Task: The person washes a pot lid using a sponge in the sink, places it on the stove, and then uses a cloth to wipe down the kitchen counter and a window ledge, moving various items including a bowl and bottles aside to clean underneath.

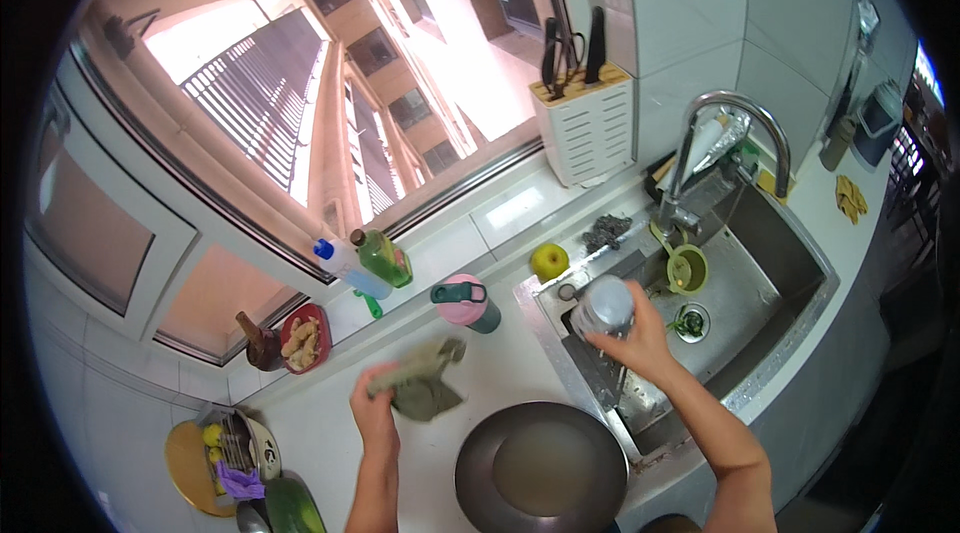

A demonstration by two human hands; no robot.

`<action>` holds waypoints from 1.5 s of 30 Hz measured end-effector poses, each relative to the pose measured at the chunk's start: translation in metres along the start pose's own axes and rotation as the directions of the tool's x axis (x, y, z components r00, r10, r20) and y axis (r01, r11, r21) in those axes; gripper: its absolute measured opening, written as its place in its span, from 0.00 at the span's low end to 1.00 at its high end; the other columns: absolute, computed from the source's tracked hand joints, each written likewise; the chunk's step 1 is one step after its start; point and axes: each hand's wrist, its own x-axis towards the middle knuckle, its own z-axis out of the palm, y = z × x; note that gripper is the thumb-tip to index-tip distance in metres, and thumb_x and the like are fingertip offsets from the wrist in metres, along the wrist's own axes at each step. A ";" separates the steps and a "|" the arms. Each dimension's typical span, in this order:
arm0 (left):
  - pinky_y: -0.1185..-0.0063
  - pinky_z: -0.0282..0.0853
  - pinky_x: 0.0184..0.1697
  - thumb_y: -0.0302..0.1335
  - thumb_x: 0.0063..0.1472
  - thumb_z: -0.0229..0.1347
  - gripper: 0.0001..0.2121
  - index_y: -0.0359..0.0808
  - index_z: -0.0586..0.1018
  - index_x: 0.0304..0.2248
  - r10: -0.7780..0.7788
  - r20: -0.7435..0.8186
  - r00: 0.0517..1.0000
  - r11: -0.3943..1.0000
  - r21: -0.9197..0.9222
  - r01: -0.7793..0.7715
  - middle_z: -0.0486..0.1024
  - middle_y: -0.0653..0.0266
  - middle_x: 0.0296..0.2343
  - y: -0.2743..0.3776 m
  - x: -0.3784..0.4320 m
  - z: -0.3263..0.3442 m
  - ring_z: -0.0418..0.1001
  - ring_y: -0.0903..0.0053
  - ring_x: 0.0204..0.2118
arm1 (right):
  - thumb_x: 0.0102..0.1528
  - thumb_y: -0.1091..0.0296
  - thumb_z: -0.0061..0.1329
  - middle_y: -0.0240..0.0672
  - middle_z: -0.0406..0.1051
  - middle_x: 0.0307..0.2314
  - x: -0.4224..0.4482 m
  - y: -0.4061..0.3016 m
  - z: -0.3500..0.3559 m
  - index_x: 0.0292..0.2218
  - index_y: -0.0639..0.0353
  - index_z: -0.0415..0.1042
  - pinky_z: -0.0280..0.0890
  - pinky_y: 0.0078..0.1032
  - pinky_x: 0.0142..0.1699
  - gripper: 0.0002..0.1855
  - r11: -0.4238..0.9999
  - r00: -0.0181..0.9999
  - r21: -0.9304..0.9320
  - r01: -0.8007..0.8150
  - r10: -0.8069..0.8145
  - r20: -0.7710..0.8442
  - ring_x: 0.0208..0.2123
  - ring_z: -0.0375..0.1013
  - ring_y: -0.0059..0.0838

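Observation:
My left hand point(373, 404) grips a green cloth point(426, 386) above the countertop, and the cloth is blurred. In my right hand point(643, 338) is a jar point(606, 305) with a greyish top, held over the left side of the sink point(739, 375); its contents cannot be made out. Below and between my hands a dark frying pan point(541, 469) rests on the counter, close to the sink's edge. Just beyond the cloth stands a pink and green bottle point(466, 302) with a dark green lid.
A yellow-green apple point(550, 261) and a steel wool scourer point(606, 231) lie behind the sink. The faucet point(731, 101) arches over the basin, where a green strainer cup point(686, 269) hangs. A knife block point(586, 129) stands by the window. Ginger point(302, 344) fills a red dish at left.

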 end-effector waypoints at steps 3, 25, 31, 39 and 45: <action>0.85 0.62 0.33 0.18 0.50 0.46 0.12 0.32 0.77 0.34 -0.215 -0.175 0.961 0.976 -0.020 0.215 0.72 0.70 0.28 -0.059 -0.047 -0.052 0.67 0.83 0.30 | 0.39 0.63 0.64 0.40 0.70 0.34 0.071 -0.004 0.052 0.43 0.58 0.65 0.65 0.31 0.41 0.31 0.999 0.999 0.029 -0.039 0.039 0.015 0.37 0.71 0.39; 0.74 0.73 0.36 0.27 0.61 0.48 0.10 0.27 0.76 0.34 0.012 -0.210 0.978 0.911 0.405 0.076 0.76 0.58 0.30 -0.229 -0.173 -0.121 0.73 0.71 0.30 | 0.38 0.63 0.63 0.39 0.68 0.42 0.181 0.017 0.266 0.45 0.54 0.63 0.65 0.39 0.48 0.32 0.983 0.996 -0.175 0.055 -0.042 0.076 0.45 0.67 0.45; 0.69 0.72 0.36 0.32 0.62 0.45 0.13 0.30 0.77 0.34 0.114 -0.162 0.980 0.816 0.579 0.001 0.74 0.56 0.32 -0.230 -0.172 -0.111 0.72 0.65 0.31 | 0.44 0.53 0.59 0.40 0.61 0.53 0.185 0.057 0.241 0.55 0.57 0.60 0.50 0.41 0.62 0.40 0.853 0.896 -0.316 0.414 -0.322 0.305 0.57 0.57 0.40; 0.62 0.64 0.42 0.36 0.62 0.44 0.14 0.36 0.77 0.35 0.176 -0.081 0.981 0.733 0.676 -0.076 0.68 0.52 0.36 -0.224 -0.180 -0.103 0.67 0.56 0.36 | 0.58 0.43 0.40 0.37 0.60 0.55 0.195 0.089 0.222 0.55 0.60 0.61 0.45 0.41 0.64 0.33 0.535 0.740 -0.514 0.670 -0.429 0.519 0.60 0.54 0.36; 0.63 0.66 0.39 0.37 0.62 0.45 0.13 0.36 0.75 0.34 0.112 -0.149 0.982 0.790 0.613 0.003 0.66 0.54 0.35 -0.226 -0.180 -0.097 0.67 0.59 0.36 | 0.55 0.43 0.45 0.42 0.65 0.46 0.195 0.080 0.177 0.47 0.67 0.65 0.50 0.38 0.62 0.33 0.650 0.886 -0.626 0.430 -0.169 0.432 0.52 0.62 0.39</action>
